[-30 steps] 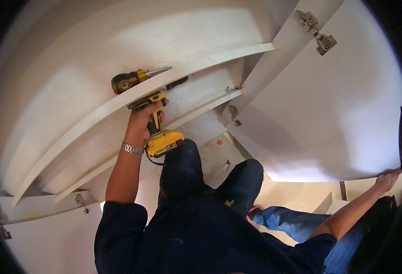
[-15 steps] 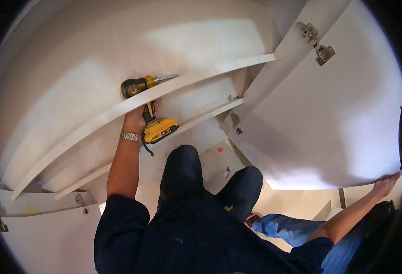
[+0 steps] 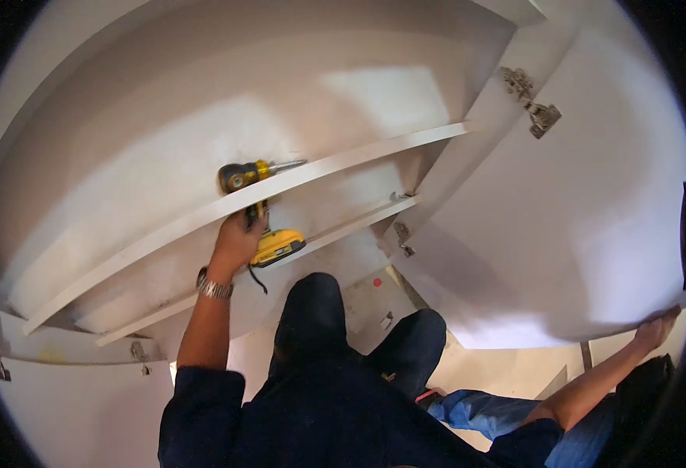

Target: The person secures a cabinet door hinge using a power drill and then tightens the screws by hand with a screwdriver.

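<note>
My left hand [image 3: 241, 238], with a metal-banded watch at the wrist, closes around the handle of a yellow-and-black cordless drill [image 3: 280, 245]. A curved white shelf edge [image 3: 327, 165] crosses in front of the drill. The drill's body and the long bit in its chuck show above that edge, pointing right; the grip and yellow battery show below, with a black strap hanging down. Far to the right, my right hand [image 3: 656, 327] is closed on the lower outer corner of a large white cabinet door [image 3: 514, 249]. Its fingertips are partly hidden.
Metal hinges [image 3: 544, 117] join the door to the cabinet side. A second white door [image 3: 77, 405] hangs at the lower left. A lower rail [image 3: 358, 222] runs below the shelf edge. Another person's leg in blue jeans [image 3: 483, 413] lies at the lower right.
The cabinet and drill sit slightly lower in the picture. My left hand now shows more plainly around the drill's handle, and the drill has turned a little. My right hand stays at the door's corner.
</note>
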A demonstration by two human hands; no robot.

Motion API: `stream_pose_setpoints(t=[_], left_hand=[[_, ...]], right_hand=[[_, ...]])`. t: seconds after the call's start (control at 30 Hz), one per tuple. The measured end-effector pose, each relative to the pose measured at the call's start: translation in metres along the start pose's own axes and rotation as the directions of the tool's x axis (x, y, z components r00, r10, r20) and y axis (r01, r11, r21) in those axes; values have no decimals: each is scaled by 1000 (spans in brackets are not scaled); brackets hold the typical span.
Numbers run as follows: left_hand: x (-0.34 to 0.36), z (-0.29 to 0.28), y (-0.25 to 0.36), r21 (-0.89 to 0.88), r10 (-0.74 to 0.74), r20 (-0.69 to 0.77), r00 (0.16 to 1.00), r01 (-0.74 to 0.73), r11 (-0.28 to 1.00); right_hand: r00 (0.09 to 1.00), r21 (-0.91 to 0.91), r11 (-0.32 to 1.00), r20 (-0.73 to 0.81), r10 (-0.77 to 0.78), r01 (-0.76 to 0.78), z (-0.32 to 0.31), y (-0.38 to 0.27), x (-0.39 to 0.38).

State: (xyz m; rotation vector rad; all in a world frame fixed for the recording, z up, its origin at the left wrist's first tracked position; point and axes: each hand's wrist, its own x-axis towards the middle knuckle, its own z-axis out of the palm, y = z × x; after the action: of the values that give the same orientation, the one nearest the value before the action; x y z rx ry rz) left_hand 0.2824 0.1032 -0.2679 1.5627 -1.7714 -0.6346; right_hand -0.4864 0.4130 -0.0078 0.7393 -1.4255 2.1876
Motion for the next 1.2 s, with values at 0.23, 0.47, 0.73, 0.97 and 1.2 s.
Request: stream_pose_setpoints(t=[0.23, 0.47, 0.73, 0.97, 1.2], left_hand=[[-66, -101, 117, -165, 358, -55, 932, -362, 917], [-1, -118, 147, 342, 426, -93, 900, -373, 863], [-3, -125, 153, 380, 349, -16, 937, -317, 869], [-6, -73, 217, -120, 393, -198, 898, -420, 899], [69, 24, 292, -162, 585, -137, 799, -601, 783]], right_hand=[[1000, -25, 1000, 1, -18, 18, 27, -21, -39], [998, 121, 992, 58, 14, -21, 28, -18, -29], [998, 58, 996, 10, 68, -68, 24, -22, -39], [998, 31, 997, -24, -65, 66, 28, -27, -47], [999, 19, 999, -16, -41, 42, 34, -29, -54]])
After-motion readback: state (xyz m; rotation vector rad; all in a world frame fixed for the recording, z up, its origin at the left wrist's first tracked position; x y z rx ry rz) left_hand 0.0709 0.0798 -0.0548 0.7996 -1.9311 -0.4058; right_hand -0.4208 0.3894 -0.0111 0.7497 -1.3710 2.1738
